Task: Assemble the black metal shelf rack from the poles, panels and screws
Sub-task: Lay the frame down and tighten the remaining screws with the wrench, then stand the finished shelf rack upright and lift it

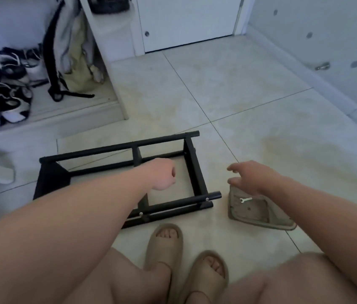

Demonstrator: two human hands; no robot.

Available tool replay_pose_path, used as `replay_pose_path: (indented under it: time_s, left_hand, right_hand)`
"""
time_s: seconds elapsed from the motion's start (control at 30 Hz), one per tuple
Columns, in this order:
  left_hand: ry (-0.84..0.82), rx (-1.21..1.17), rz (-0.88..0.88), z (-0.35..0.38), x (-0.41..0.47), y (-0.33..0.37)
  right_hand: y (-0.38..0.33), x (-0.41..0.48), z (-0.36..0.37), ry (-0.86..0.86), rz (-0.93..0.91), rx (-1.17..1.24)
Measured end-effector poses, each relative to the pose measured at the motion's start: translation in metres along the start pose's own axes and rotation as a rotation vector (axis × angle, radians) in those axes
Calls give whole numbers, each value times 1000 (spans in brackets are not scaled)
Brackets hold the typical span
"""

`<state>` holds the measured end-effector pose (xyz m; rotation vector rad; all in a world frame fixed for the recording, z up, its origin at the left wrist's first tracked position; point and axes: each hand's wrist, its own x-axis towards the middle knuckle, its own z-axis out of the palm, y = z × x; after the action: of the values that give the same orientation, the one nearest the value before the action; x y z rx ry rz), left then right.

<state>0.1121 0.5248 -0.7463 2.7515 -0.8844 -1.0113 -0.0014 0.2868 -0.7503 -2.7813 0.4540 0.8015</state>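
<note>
The black metal rack (191,170) lies on its side on the tiled floor, its poles and cross bars joined into a frame. Two silver screw heads (206,199) show on the near pole. My left hand (162,175) hovers over the middle of the frame with its fingers curled under; whether they hold anything is hidden. My right hand (246,175) is spread with relaxed fingers just above the far corner of a clear plastic tray (261,223). A small silver wrench (245,200) lies in that tray.
My feet in beige slides (164,244) stand just in front of the rack. A low shelf with several shoes (2,95) and a hanging bag (72,51) is at the far left. A white door (186,20) and a wall with a doorstop (322,66) bound the far side.
</note>
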Motion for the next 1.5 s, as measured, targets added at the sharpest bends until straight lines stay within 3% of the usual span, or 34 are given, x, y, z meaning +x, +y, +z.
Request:
replay_pose_path:
  time_s: [0.27, 0.53, 0.93, 1.07, 1.5]
  left_hand:
    - [-35, -109, -171, 4, -10, -72]
    - [-206, -99, -343, 28, 37, -131]
    - [-70, -918, -568, 51, 118, -154]
    - [-32, -1000, -582, 51, 116, -147]
    - [332, -1277, -431, -23, 77, -124]
  right_hand:
    - [-63, 36, 4, -16, 21, 11]
    - [-75, 109, 29, -138, 38, 27]
    - [-72, 165, 64, -102, 111, 96]
    - [-76, 167, 63, -77, 160, 154]
    - [-86, 121, -35, 430, 67, 406]
